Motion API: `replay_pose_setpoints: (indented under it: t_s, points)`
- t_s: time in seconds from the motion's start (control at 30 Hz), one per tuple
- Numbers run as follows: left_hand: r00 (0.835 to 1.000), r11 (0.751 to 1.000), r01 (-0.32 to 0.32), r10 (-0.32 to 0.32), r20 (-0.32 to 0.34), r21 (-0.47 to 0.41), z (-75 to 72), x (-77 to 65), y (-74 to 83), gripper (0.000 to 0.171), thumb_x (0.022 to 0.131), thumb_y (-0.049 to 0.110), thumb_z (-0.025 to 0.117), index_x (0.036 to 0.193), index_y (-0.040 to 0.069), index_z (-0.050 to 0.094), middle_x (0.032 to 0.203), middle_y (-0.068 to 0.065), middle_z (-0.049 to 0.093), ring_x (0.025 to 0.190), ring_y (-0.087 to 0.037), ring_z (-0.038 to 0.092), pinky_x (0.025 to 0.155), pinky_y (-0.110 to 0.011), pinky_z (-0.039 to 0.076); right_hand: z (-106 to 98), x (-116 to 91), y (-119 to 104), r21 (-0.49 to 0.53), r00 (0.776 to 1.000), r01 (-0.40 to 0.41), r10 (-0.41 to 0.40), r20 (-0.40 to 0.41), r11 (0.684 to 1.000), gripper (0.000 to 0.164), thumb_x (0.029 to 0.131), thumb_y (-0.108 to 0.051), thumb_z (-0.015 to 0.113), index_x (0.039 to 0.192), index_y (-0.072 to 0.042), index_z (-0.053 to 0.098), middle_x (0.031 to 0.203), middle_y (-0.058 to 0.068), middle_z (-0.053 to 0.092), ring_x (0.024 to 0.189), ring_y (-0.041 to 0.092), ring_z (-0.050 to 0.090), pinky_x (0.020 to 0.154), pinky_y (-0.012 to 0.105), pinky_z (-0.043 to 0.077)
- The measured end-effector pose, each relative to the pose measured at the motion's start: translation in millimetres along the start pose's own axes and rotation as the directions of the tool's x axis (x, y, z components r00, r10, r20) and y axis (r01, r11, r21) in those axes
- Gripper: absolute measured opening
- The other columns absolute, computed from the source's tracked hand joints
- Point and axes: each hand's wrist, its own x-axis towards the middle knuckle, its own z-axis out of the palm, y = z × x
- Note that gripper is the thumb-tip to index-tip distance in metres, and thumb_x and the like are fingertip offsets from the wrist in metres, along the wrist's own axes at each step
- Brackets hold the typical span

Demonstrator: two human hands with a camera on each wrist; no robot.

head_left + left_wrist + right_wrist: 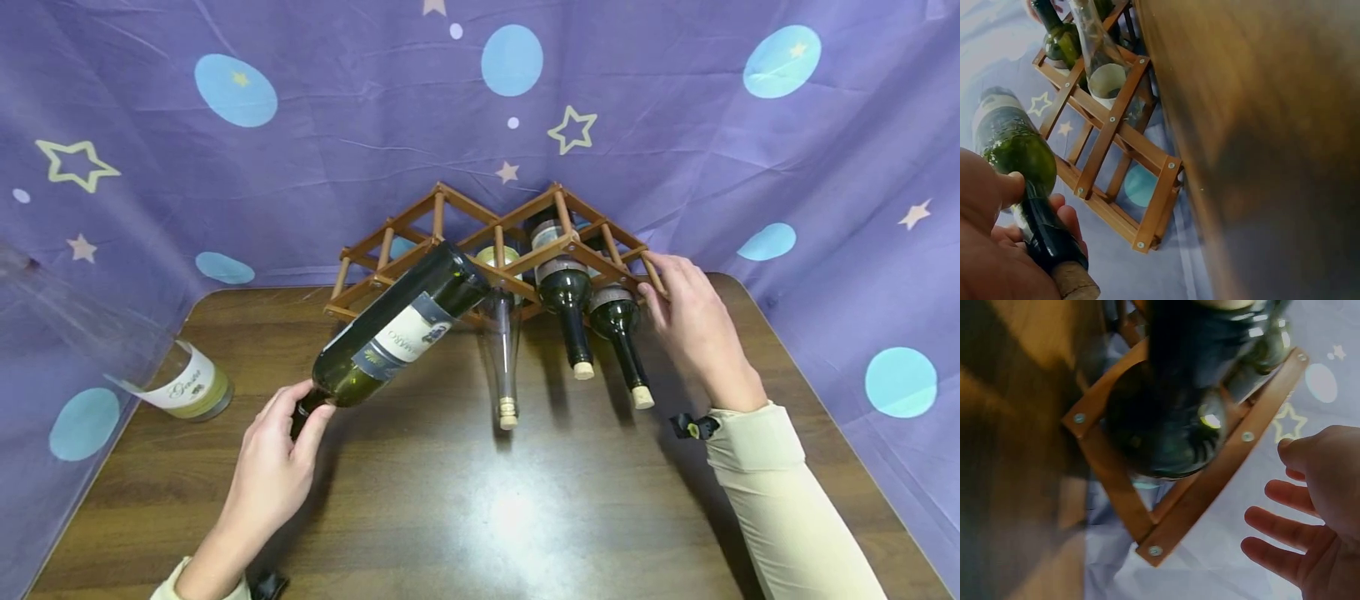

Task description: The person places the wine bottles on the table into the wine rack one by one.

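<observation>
My left hand [273,467] grips a dark green wine bottle [401,329] by its neck. The bottle is tilted, its base up and to the right, in front of the wooden wine rack [360,246]. A cork [1076,282] shows at its mouth in the left wrist view. At the rack's right end is my right hand [697,321], fingers loosely extended beside the end bars and holding nothing. Three bottles lie in the rack, necks toward me: a clear bottle [507,350], a dark bottle [566,292] and another dark bottle [617,321].
A clear bottle with a white label [187,383] stands at the table's left side. The brown wooden table [420,500] reaches back to a purple curtain [337,150] behind the rack. Curtain also hangs along both sides.
</observation>
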Motion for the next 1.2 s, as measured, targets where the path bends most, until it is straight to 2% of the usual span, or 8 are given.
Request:
replay_pose_setpoints:
  t_s: [0.1,0.33,0.43,0.57,0.63,0.8,0.93,1.2]
  points:
    - [0.998,0.999,0.046,-0.047,0.033,0.024,-5.3,-8.1,-1.8,0.036,0.098,0.021,0.063,0.128,0.002,0.060,0.116,-0.010,0.065,0.090,-0.022,0.059,0.077,-0.040,0.045,7,-1,7,-0.003,1.000,-0.005,0.005,0.014,1.000,0.043,0.096,-0.008,0.062,0.137,0.002,0.055,0.128,0.020,0.059,0.118,0.039,0.053,0.104,0.047,0.039]
    - [0.981,0.988,0.148,-0.152,0.120,0.043,-15.2,-24.7,-7.2,0.045,0.102,0.028,0.057,0.133,-0.004,0.055,0.123,-0.023,0.062,0.093,-0.027,0.059,0.079,-0.049,0.048,21,-3,20,0.001,1.000,0.007,-0.007,0.027,1.000,0.036,0.096,-0.007,0.062,0.130,0.003,0.058,0.123,0.021,0.060,0.115,0.039,0.054,0.102,0.047,0.039]
    - [0.967,0.979,0.193,-0.201,0.157,0.065,-17.2,-29.8,-9.3,0.048,0.103,0.032,0.055,0.135,-0.003,0.054,0.104,-0.019,0.065,0.070,-0.019,0.055,0.065,-0.040,0.049,25,-3,23,0.002,1.000,0.017,-0.017,0.024,1.000,0.033,0.096,-0.006,0.062,0.127,0.004,0.059,0.120,0.021,0.061,0.113,0.039,0.055,0.101,0.047,0.039]
    - [0.941,0.962,0.258,-0.270,0.203,0.085,-18.2,-34.4,-11.6,0.052,0.103,0.039,0.053,0.138,0.000,0.053,0.080,-0.008,0.055,0.052,-0.012,0.040,0.049,-0.031,0.037,29,-4,25,-0.001,0.999,0.023,-0.023,0.032,1.000,0.031,0.096,-0.007,0.061,0.125,0.004,0.060,0.117,0.020,0.062,0.109,0.038,0.056,0.099,0.047,0.040]
    - [0.935,0.959,0.269,-0.281,0.215,0.086,-18.0,-36.1,-13.0,0.052,0.103,0.039,0.053,0.138,0.000,0.053,0.084,-0.009,0.060,0.057,-0.011,0.045,0.054,-0.032,0.041,30,-4,25,-0.003,0.999,0.018,-0.018,0.039,1.000,0.030,0.097,-0.008,0.061,0.124,0.004,0.061,0.114,0.019,0.062,0.106,0.038,0.056,0.097,0.047,0.041]
    - [0.927,0.957,0.283,-0.289,0.240,0.059,-15.2,-38.4,-17.1,0.046,0.103,0.035,0.053,0.133,0.000,0.058,0.101,-0.010,0.071,0.083,-0.015,0.062,0.078,-0.036,0.048,33,-4,26,-0.011,0.999,-0.001,0.002,0.044,1.000,0.027,0.098,-0.009,0.060,0.122,0.003,0.062,0.109,0.018,0.062,0.101,0.037,0.056,0.091,0.047,0.043]
    - [0.914,0.953,0.301,-0.300,0.274,0.040,-12.5,-40.3,-20.0,0.042,0.104,0.034,0.052,0.129,0.001,0.060,0.090,-0.002,0.069,0.083,-0.012,0.062,0.077,-0.029,0.046,33,-5,27,-0.015,0.999,0.001,-0.001,0.041,1.000,0.025,0.098,-0.008,0.059,0.120,0.003,0.063,0.104,0.018,0.063,0.097,0.037,0.057,0.087,0.048,0.045]
    - [0.885,0.924,0.377,-0.338,0.321,-0.065,-7.2,-45.7,-21.2,0.032,0.105,0.025,0.052,0.120,-0.001,0.062,0.100,-0.005,0.070,0.080,-0.008,0.062,0.073,-0.021,0.047,33,-3,27,-0.017,0.999,-0.006,0.006,0.047,1.000,0.022,0.099,-0.008,0.059,0.118,0.001,0.064,0.101,0.015,0.063,0.094,0.036,0.058,0.085,0.048,0.045]
